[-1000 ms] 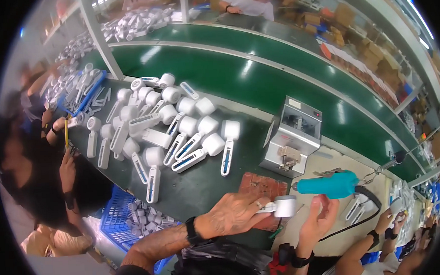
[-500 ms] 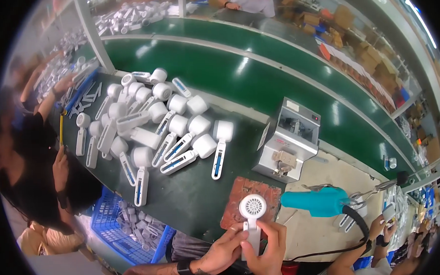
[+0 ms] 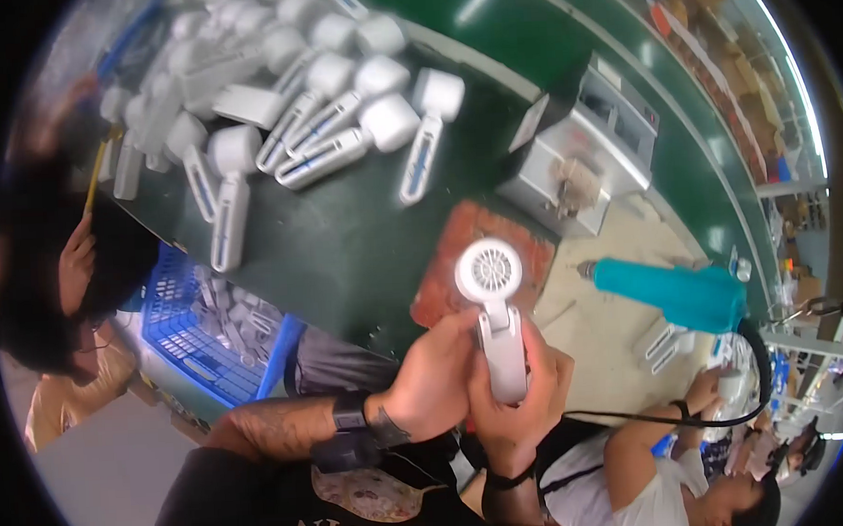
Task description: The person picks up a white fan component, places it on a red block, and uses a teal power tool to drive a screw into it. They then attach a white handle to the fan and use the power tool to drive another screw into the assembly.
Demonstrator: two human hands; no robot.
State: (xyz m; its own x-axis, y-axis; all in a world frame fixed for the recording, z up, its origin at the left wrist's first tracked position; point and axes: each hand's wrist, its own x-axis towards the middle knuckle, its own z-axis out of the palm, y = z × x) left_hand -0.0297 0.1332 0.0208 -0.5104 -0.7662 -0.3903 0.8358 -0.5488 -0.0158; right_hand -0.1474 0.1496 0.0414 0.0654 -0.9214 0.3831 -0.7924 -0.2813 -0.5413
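Note:
A white handheld fan (image 3: 503,349) with a round grilled head is upright between my hands, at the front of the workbench. My right hand (image 3: 531,395) wraps the handle from the right and below, with its thumb along the handle. Closed against the handle's left side, close to the hinge under the head, is my left hand (image 3: 436,375); its fingertips are partly hidden. The fan's head overlaps a worn red board (image 3: 439,286). To the right hangs a teal electric screwdriver (image 3: 672,294), its tip toward the fan.
A silver screw feeder (image 3: 568,167) stands behind the board. Many white fans (image 3: 392,123) lie piled at the back left. A blue basket (image 3: 185,344) of grey parts sits below the bench edge. Co-workers sit at left and right, one with an arm (image 3: 637,451) close by.
The view has tilted downward, so the bench contents appear higher. My hands have shifted their hold on the fan, my right hand now wrapping the handle more fully. The screwdriver hangs farther right.

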